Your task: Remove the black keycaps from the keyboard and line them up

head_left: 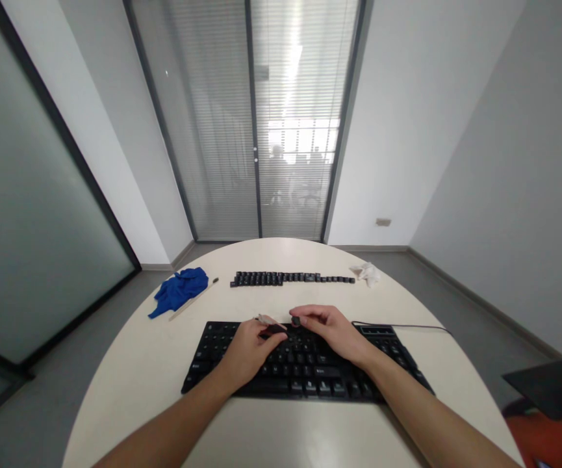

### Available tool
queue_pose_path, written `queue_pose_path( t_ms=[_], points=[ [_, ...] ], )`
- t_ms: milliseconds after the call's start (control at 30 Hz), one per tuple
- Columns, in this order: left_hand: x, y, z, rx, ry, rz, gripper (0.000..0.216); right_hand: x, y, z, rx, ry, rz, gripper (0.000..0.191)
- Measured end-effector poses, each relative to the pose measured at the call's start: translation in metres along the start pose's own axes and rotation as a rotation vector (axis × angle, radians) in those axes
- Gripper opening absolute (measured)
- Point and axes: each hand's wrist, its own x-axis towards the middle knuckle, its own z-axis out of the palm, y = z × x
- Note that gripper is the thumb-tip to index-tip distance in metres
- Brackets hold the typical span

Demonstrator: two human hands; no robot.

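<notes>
The right hand (335, 334) pinches a dark keycap (296, 321) between thumb and forefinger, lifted just clear of the black keyboard (310, 370) near its far edge. The left hand (249, 349) is closed on a small pale tool (268, 319), held low in the fingers with its tip pointing right toward the keycap. What kind of tool it is, I cannot tell at this size. The two hands meet over the middle of the board, almost touching, and both wrists lie low across the keys, which looks like a way of steadying fine work at the fingertips.

The keyboard sits square in front of the person on the round white table (129, 383), and its cable (407, 326) trails off to the right. Well beyond it a row of loose keycaps (293, 279) lies in one straight line — apparently kept in order and clear of the hands. Left of that row are a bunched blue cloth (179, 290) and a thin stick (193, 299) just beside it. At the row's right end lies a crumpled white tissue (369, 273). A chair (551, 403) shows at the lower right, off the table.
</notes>
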Motion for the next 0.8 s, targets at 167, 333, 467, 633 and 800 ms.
queue_pose_path(
  t_ms=[167, 333, 467, 633, 800],
  points=[
    [0.000, 0.001, 0.000, -0.016, -0.001, -0.027, 0.011, 0.000, 0.002, -0.001, 0.128, -0.048, 0.103, 0.045],
    [0.000, -0.001, -0.001, 0.000, 0.007, -0.020, 0.011, 0.003, 0.006, -0.001, 0.117, 0.000, 0.051, 0.041],
    [-0.001, 0.000, -0.002, 0.025, 0.007, -0.024, 0.014, 0.005, 0.004, 0.000, -0.053, 0.061, -0.010, 0.036],
    [-0.002, -0.001, -0.003, 0.025, 0.010, -0.021, 0.016, 0.011, 0.005, -0.002, -0.436, 0.187, -0.055, 0.026],
    [-0.002, -0.004, -0.003, 0.036, -0.003, 0.006, 0.016, 0.025, 0.011, -0.007, -0.606, 0.154, 0.021, 0.020]
  ],
)
